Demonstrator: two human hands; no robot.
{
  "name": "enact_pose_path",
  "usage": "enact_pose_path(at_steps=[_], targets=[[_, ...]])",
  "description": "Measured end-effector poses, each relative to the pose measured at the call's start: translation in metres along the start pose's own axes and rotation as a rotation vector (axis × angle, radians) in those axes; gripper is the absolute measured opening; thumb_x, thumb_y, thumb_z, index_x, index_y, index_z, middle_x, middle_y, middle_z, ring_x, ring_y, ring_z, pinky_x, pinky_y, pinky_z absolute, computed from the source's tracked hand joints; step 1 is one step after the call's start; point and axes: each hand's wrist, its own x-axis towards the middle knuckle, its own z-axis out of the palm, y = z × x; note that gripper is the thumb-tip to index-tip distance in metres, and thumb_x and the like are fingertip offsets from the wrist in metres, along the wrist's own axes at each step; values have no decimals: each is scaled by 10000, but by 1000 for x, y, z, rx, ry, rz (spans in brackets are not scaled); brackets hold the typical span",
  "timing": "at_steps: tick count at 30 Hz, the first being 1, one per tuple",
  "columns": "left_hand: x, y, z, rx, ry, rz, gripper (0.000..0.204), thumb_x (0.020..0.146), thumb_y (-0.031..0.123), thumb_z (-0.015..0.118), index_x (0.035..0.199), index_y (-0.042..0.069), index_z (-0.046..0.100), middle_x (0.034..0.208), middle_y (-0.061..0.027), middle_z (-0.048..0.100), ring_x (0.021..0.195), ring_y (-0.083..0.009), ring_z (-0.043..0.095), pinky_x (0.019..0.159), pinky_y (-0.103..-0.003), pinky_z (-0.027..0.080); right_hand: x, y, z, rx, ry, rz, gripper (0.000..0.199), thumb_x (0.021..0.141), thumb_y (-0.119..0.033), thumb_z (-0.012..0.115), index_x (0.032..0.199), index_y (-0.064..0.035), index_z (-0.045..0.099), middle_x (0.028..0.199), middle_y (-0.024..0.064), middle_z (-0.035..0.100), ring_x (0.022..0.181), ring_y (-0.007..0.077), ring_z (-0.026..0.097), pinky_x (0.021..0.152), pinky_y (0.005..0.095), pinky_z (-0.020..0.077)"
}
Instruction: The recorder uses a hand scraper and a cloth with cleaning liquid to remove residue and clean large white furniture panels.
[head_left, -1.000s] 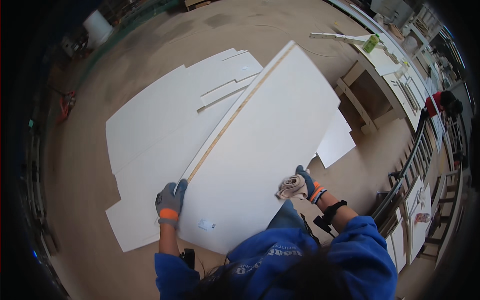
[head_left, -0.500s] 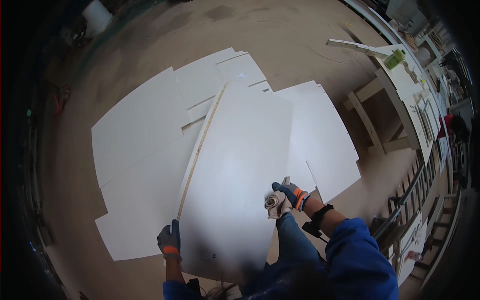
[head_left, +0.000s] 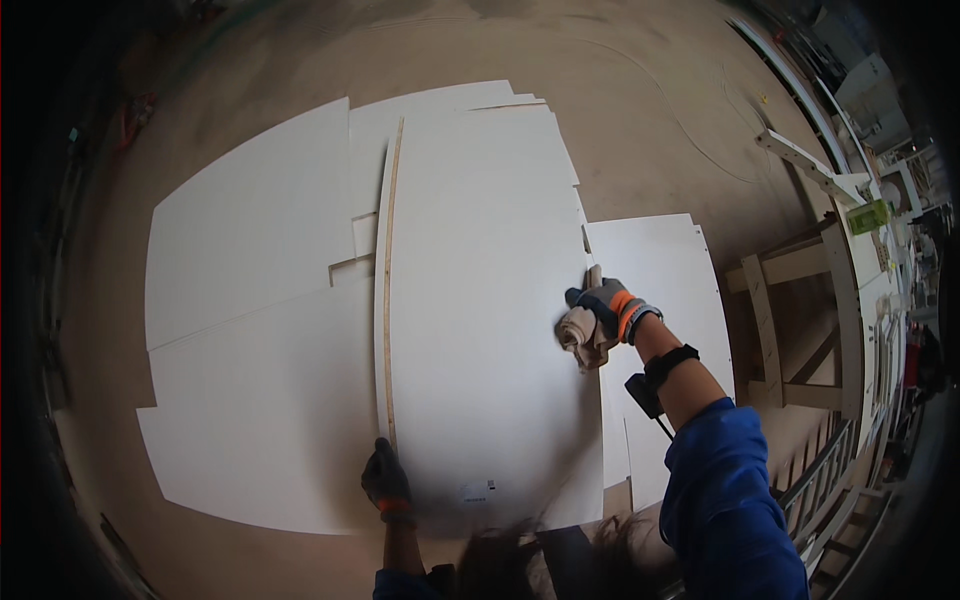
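Observation:
A long white panel (head_left: 480,270) with a bare tan edge strip along its left side lies over other white boards on the floor. At that panel's near left edge, my left hand (head_left: 386,484), in a dark grey glove with an orange cuff, has its fingers closed on the edge. My right hand (head_left: 604,304), gloved alike, is closed around a bunched beige cloth (head_left: 584,340) at the panel's right edge. The cloth appears to rest on the panel's surface. A small printed label (head_left: 478,490) sits near the panel's near end.
More white boards (head_left: 240,240) spread out beneath and to the left, with another white board (head_left: 665,290) at the right. A wooden workbench (head_left: 845,320) stands on the right, a green container (head_left: 867,217) on it. Railing-like dark frames (head_left: 815,465) are at the lower right.
The panel has swung from a slant to nearly straight ahead over the boards. My right hand has moved farther away and right with the cloth; my left hand has shifted right with the panel's edge.

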Motion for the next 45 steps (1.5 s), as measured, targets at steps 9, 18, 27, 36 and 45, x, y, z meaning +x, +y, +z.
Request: enact_pose_path(at_steps=[9,18,27,36,45], targets=[[14,35,71,-53,24,-29,565,936,475,497,731,-26,657,636,-129,629,561,-217,542,587,-390,431,46,44,-22,744,76,600,365,881,-412,494,1011,-107,644,1072,180,609,975,328,612,851,400,497],[-4,36,90,42,-9,-75,512,930,462,507,775,3,674,708,-178,648,621,-300,598,633,-397,459,61,84,12,521,125,487,470,830,-388,605,1108,-8,616,1026,198,648,936,305,626,861,386,485],[2,18,125,-188,-137,-85,510,960,430,508,810,-47,610,665,-69,563,636,-142,462,622,-328,421,56,91,28,708,173,743,485,721,-360,704,1037,7,671,961,164,693,908,294,664,825,366,511],[31,48,107,473,-444,182,630,968,510,348,936,-38,657,907,-241,671,901,-381,645,862,-420,483,-86,-3,111,670,-311,817,561,727,-440,690,1049,18,666,1036,230,665,1005,330,640,888,380,491],[11,123,107,634,-456,247,560,873,493,552,1110,-11,615,979,-223,667,960,-395,627,875,-429,488,-104,-17,136,747,-281,951,744,690,-509,725,1179,26,557,1201,230,585,1143,344,558,943,392,464]])
